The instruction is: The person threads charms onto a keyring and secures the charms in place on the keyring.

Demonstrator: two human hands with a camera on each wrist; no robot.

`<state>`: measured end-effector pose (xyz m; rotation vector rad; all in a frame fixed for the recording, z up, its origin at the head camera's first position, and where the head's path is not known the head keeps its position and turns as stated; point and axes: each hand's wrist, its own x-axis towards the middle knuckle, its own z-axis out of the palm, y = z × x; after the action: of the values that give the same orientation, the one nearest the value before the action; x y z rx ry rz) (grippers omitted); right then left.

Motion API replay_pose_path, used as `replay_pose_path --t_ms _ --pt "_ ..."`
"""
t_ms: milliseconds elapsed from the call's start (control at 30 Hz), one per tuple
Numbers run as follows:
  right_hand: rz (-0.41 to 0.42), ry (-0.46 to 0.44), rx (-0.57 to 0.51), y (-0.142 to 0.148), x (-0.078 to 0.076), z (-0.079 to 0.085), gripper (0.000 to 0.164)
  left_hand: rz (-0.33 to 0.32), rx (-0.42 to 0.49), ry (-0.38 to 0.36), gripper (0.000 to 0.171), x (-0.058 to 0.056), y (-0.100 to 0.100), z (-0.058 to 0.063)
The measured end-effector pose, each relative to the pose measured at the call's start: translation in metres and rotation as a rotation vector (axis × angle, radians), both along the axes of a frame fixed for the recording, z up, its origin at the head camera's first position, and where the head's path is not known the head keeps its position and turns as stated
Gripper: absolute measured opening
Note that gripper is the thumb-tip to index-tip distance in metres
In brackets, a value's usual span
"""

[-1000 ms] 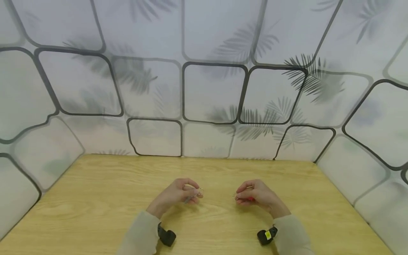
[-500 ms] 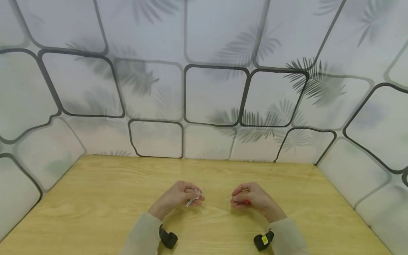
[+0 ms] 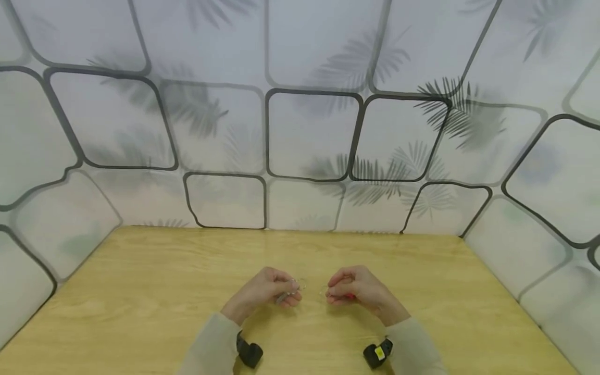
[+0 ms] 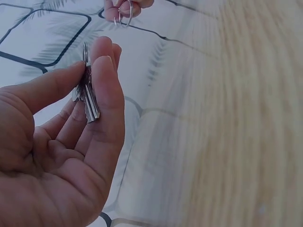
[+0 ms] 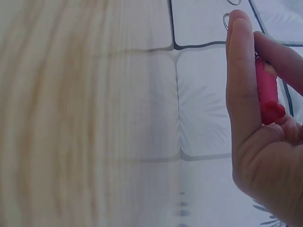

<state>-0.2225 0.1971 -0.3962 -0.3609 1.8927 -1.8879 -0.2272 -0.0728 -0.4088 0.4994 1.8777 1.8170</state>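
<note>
My left hand (image 3: pixel 268 290) pinches a small bunch of metal keys (image 4: pixel 91 101) between thumb and fingers; their toothed blades point down toward the palm in the left wrist view. A thin key ring (image 3: pixel 303 284) sticks out past those fingertips toward the other hand. Opposite, my right hand (image 3: pixel 360 289) holds a red cylindrical fob (image 5: pixel 267 87), partly covered by thumb and fingers. From its fingertips projects a metal ring (image 4: pixel 130 13), seen at the top of the left wrist view. A short gap separates the two rings, both hands being above the table.
A light wood-grain table (image 3: pixel 197 260) lies under the hands. Pale walls (image 3: pixel 309 135) with dark outlines and leaf prints enclose its back and sides. Black wrist cameras (image 3: pixel 250 355) are strapped at both sleeves.
My right hand has moved left with the red fob, and my left hand slightly right with the keys. The gap between the two rings has narrowed.
</note>
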Motion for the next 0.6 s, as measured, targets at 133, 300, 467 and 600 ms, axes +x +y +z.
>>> replay_pose_path --t_ms 133,300,467,600 --pt "0.015 0.010 0.001 -0.002 0.000 0.001 0.007 -0.009 -0.008 0.002 0.025 0.002 0.006 0.003" --pt "0.024 0.018 -0.003 -0.007 0.002 0.002 0.007 -0.017 -0.009 -0.001 0.026 0.006 0.008 0.005" --pt "0.038 0.008 -0.015 -0.011 0.004 0.003 0.007 -0.027 -0.016 0.003 0.027 0.007 0.009 0.007" --pt "0.046 0.006 -0.017 -0.013 0.006 0.003 0.007 -0.038 -0.020 0.008 0.026 0.007 0.011 0.007"
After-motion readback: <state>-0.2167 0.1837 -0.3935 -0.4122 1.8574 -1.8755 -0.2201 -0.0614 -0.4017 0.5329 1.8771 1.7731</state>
